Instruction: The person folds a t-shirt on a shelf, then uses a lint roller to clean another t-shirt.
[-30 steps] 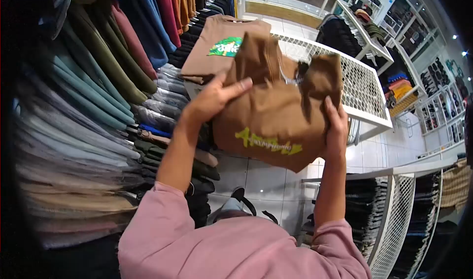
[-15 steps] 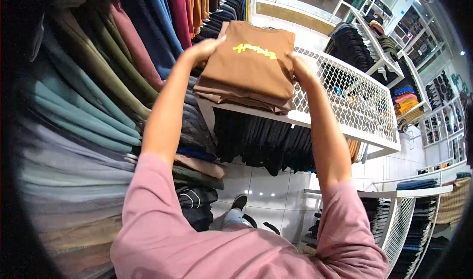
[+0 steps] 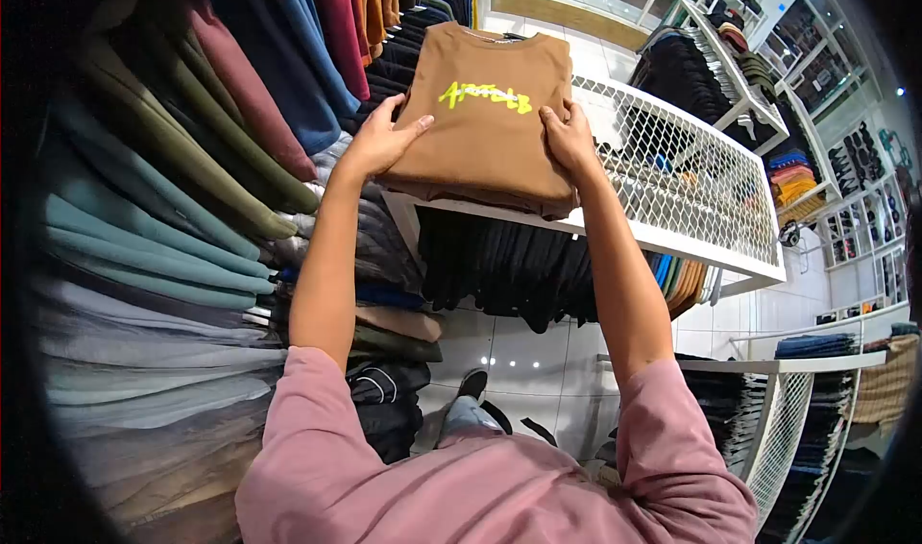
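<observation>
A folded brown shirt (image 3: 490, 145) with bright yellow-green lettering lies on top of a stack of folded garments at the near end of a white mesh-topped rack (image 3: 691, 179). On its left edge rests my left hand (image 3: 386, 143), thumb spread from the fingers over the cloth. My right hand (image 3: 570, 139) is at the right edge, its thumb on top and its fingers bent round the side. Both hands touch the shirt, one on each side.
Hanging clothes in green, teal and grey (image 3: 144, 227) fill the left side. Black garments (image 3: 519, 265) hang beneath the rack. Another white rack (image 3: 783, 366) stands at the lower right. Shelves of folded clothes (image 3: 792, 184) are at the far right.
The top shirt now lies squarer over the stack, covering more of the garments beneath. Both hands have come nearer along its sides, and the left thumb now shows on top.
</observation>
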Motion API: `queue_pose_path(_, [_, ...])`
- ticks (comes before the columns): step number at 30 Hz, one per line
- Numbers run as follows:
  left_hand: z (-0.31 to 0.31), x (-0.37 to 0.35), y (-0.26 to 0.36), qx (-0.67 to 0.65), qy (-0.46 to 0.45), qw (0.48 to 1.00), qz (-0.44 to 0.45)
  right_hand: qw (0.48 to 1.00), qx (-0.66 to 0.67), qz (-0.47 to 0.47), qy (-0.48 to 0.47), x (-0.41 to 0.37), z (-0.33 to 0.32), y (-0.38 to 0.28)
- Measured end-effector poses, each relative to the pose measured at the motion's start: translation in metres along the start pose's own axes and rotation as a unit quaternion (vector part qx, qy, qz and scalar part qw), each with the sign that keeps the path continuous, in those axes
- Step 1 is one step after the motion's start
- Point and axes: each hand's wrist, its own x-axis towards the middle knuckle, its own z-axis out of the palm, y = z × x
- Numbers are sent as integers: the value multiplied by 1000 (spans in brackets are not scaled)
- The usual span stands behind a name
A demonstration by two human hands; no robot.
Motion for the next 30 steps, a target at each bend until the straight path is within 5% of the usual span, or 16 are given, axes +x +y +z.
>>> queue_pose_path(3, [-4,12,34,-95,-22,990,-106,1000,24,18,0,10,1,-8])
queue_pose_path(8, [18,87,23,-48,30,992,-114,991,102,7,80,88,38,43])
queue_pose_path(11, [27,121,6,-142,39,987,68,979,153,-43,129,76,19,13])
queue_pose_path(13, [25,107,34,-229,35,971,49,968,88,-127,198,64,9,-3])
queue_pose_path(15, [22,102,22,-225,9,974,4,986,137,67,66,59,6,5])
queue_pose_path(17, [18,101,14,-88,-22,987,-129,991,107,83,15,64,8,34])
queue_pose_path(21, [0,16,38,209,17,977,-39,996,43,79,-13,-32,-25,-31])
queue_pose_path(25, [12,-35,60,271,65,960,-21,993,-109,-41,29,-75,-21,-47])
queue_pose_path(28, [11,-42,70,315,86,945,-26,977,-212,-17,24,-73,-29,-39])
queue_pose_path(30, [10,-49,78,384,126,914,-20,951,-287,-28,112,-80,-35,-34])
